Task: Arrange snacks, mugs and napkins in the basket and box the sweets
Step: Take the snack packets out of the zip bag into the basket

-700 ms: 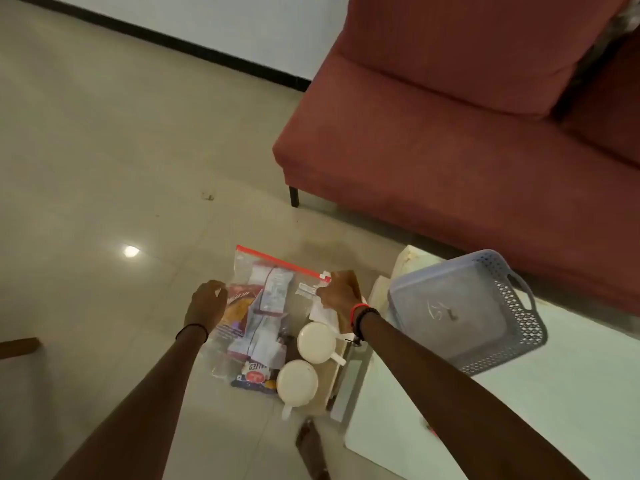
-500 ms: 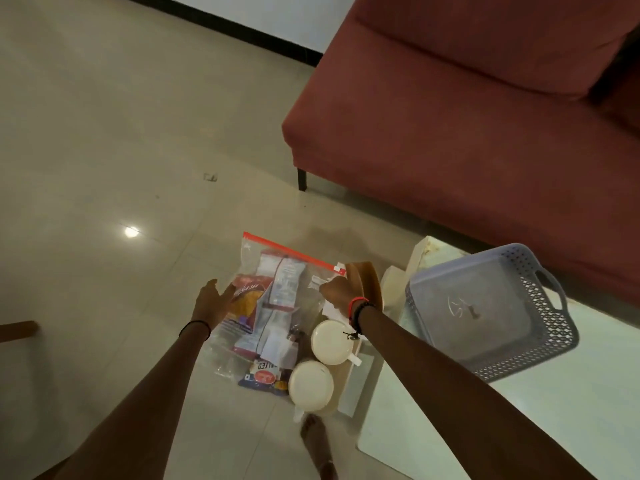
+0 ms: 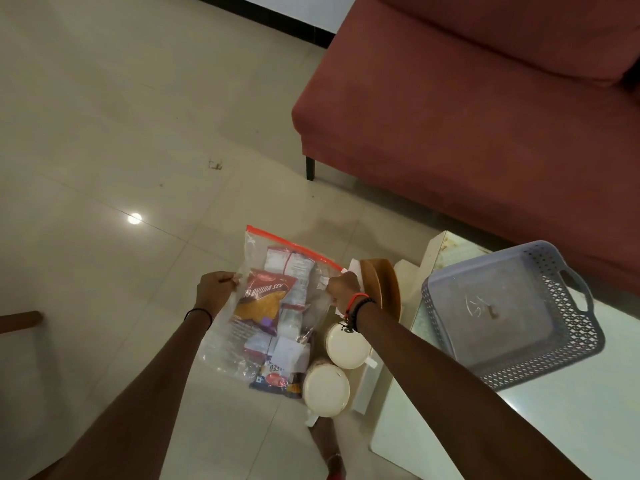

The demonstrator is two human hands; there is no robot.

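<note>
- Closing on the zip bag [image 3: 254,252], your left hand [image 3: 216,289] went from spread fingers half a second earlier to a pinch on its left edge.
- Your right hand [image 3: 343,289] kept its curled grip on the right edge, by the red seal.
- The snack packets [image 3: 265,303] sat inside the bag, low beside two white mugs [image 3: 348,348].
- The grey basket [image 3: 568,327] waited on the table [image 3: 519,431] with no snacks in it; unsealing looked next.

Your left wrist carries one thin black band [image 3: 198,311]. On your right wrist sit a red thread [image 3: 355,298] and a black beaded bracelet [image 3: 364,305], side by side.
</note>
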